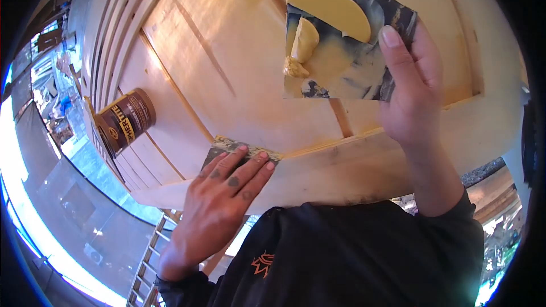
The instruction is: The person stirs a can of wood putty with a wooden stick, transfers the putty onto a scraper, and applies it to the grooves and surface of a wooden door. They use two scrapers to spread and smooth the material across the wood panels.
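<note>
1. holding a dark board (367, 71), my right hand (412, 88) is raised over the wooden surface (233, 40). the fingers are closed at the board's right edge, the thumb lying on its upper face.
2. on the board: a smooth, yellow half-moon mass (335, 11) near the far edge; below it, a smaller yellow lump (305, 40). thin yellow smears and grey-black streaks mark the rest.
3. my left hand (219, 210), palm down, holds a dark spreader (212, 157) against the wood near the close edge. the four fingers lie over it, slightly parted, grey marks visible on them; the thumb is hidden, so its position cannot be told. yellowish residue lines the spreader's far edge.
4. a yellowish seam (318, 145) runs from the spreader toward the right, beside the pale rim board (335, 167) nearest my body.
5. left of the spreader and well apart from it: a brown container (126, 122) with yellow lettering, appearing tilted in this view. narrow brown strips (176, 94) cross the pale panels.
6. at the lower margin: my black shirt (364, 250), with an orange emblem (263, 262). a ladder (147, 264) appears at lower left, beyond my left sleeve.
</note>
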Action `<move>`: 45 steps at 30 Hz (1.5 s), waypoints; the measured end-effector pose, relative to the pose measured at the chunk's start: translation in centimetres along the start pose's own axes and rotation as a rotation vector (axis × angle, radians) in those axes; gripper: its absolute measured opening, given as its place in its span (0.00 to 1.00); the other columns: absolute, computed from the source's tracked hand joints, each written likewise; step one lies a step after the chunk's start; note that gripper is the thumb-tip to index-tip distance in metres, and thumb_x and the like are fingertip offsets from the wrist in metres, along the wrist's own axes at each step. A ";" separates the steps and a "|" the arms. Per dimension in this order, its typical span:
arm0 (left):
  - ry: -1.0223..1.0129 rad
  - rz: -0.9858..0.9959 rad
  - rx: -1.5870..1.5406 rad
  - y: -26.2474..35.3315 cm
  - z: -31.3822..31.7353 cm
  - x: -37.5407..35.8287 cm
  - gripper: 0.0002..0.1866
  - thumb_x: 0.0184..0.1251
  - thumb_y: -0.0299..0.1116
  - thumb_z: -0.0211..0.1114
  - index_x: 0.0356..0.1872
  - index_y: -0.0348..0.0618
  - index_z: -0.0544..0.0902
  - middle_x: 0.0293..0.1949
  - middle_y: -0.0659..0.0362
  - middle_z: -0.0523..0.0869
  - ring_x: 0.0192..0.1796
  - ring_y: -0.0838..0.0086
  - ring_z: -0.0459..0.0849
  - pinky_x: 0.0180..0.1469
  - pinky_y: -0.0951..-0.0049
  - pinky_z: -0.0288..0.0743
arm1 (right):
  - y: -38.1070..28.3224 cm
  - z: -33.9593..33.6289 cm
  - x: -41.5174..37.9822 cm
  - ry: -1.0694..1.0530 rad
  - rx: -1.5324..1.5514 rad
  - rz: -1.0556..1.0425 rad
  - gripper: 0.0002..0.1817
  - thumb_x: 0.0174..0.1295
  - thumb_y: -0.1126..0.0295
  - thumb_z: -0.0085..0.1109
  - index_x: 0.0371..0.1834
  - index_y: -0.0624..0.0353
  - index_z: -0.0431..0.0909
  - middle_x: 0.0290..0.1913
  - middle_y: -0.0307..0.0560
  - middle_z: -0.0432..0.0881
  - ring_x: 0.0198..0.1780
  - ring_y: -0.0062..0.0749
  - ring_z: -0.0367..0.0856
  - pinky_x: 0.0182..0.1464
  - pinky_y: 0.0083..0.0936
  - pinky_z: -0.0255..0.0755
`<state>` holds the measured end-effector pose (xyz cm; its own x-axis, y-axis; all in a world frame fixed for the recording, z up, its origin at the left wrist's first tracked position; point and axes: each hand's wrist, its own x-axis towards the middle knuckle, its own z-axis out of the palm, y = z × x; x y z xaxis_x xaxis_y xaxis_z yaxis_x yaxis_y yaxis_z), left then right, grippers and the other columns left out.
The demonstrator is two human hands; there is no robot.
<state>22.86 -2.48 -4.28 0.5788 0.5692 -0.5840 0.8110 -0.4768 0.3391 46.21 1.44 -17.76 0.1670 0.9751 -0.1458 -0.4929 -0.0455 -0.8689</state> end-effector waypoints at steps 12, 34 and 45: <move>0.119 -0.277 -0.192 1.9 5.0 -1.3 0.33 0.41 0.14 0.57 0.58 0.38 0.78 0.59 0.49 0.78 0.59 0.52 0.77 0.59 0.58 0.73 | -0.5 0.4 -1.0 -0.133 0.115 0.033 0.20 0.73 0.71 0.42 0.64 0.69 0.66 0.59 0.48 0.76 0.60 0.28 0.74 0.63 0.25 0.66; -0.377 -0.018 -0.620 -4.7 0.1 3.6 0.30 0.41 0.10 0.53 0.52 0.37 0.80 0.53 0.48 0.82 0.55 0.54 0.81 0.58 0.62 0.75 | 0.1 -1.3 -0.4 0.001 0.135 0.158 0.18 0.73 0.71 0.42 0.63 0.69 0.67 0.56 0.48 0.78 0.57 0.26 0.76 0.60 0.23 0.69; -0.142 0.332 0.183 0.2 -3.1 6.8 0.19 0.52 0.29 0.62 0.48 0.41 0.83 0.55 0.55 0.80 0.56 0.61 0.79 0.57 0.57 0.73 | -0.5 -2.6 0.9 0.058 0.119 0.147 0.18 0.73 0.71 0.42 0.62 0.68 0.67 0.57 0.49 0.77 0.58 0.28 0.76 0.62 0.25 0.67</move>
<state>27.25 3.39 -5.87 0.7788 0.2723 -0.5651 0.5459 -0.7379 0.3968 48.82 1.79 -18.70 0.1336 0.9455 -0.2969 -0.6124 -0.1568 -0.7749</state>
